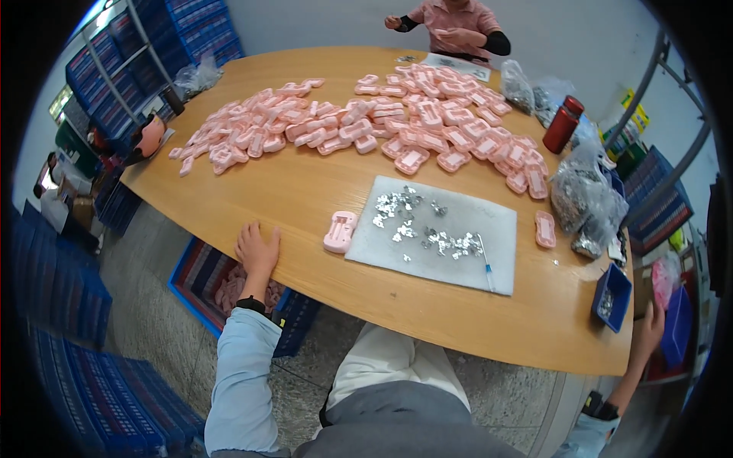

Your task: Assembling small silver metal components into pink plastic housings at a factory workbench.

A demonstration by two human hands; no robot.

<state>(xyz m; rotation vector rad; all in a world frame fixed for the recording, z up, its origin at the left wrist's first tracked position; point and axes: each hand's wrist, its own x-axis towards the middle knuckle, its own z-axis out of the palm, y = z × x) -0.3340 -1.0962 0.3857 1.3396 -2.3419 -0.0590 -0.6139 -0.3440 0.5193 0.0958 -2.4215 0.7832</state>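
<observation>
My left hand lies flat on the near left edge of the wooden table, fingers spread and holding nothing. To its right is a single pink plastic shell, touching a white foam mat. Small shiny metal pieces are scattered on the mat, along with a thin pen-like tool with a blue part. Off the table's right end, my right hand is beside a blue bin and a pink plastic bag. Its fingers are seen edge-on, and whether they grip anything is unclear.
Pink shells lie heaped across the far half of the table. At the right stand a red bottle, clear bags of parts and a small blue tray. A blue crate sits below the left edge. Opposite, a person works.
</observation>
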